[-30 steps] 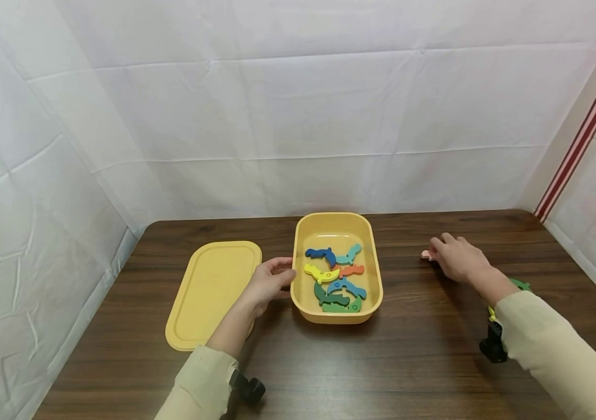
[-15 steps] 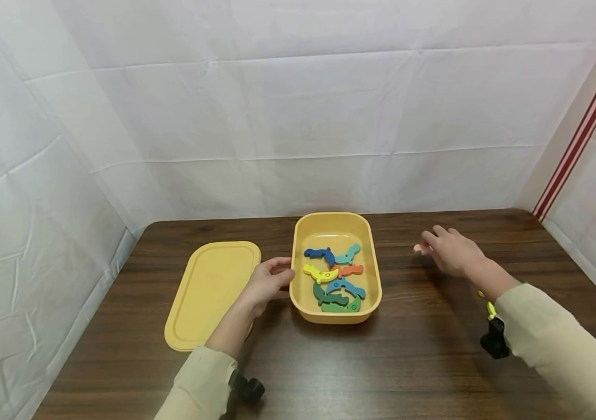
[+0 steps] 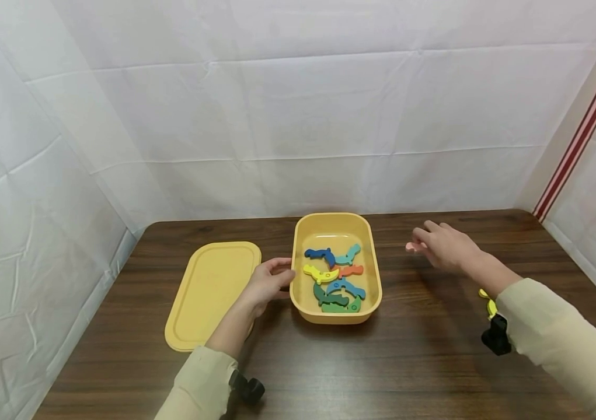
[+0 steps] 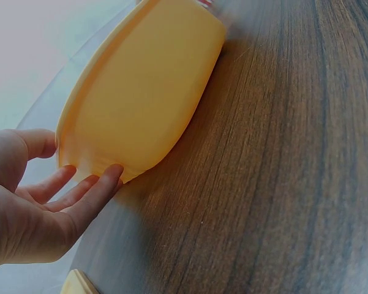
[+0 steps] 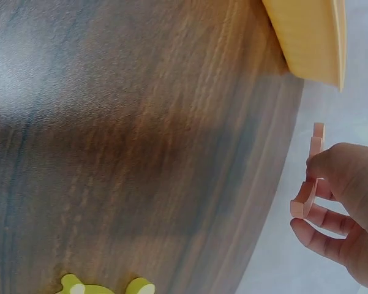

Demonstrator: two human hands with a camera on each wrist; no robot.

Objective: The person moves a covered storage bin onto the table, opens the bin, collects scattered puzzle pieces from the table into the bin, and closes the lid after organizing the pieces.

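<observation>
My left hand (image 3: 268, 283) touches the left wall of a yellow plastic box (image 3: 331, 226). In the left wrist view its fingers lie loosely against the box wall (image 4: 141, 86), with the thumb at the rim. Inside the box lie several flat, curved, animal-like toy pieces, among them a dark blue piece (image 3: 320, 253), a yellow piece (image 3: 319, 273) and an orange piece (image 3: 351, 270). To the right of the box, my right hand (image 3: 447, 248) pinches a pink curved toy piece (image 5: 303, 199) between thumb and fingers, above the table.
A flat yellow lid (image 3: 213, 291) lies left of the box, partly behind my left forearm. Another yellow toy piece (image 3: 490, 306) rests on the dark wooden table (image 3: 382, 373) near my right wrist, partly hidden. White cloth (image 3: 298, 116) hangs behind the table.
My right hand has moved left and away from me, carrying the pink piece. More of the yellow piece by the right wrist shows, while the green one there is now hidden. My left hand stays put.
</observation>
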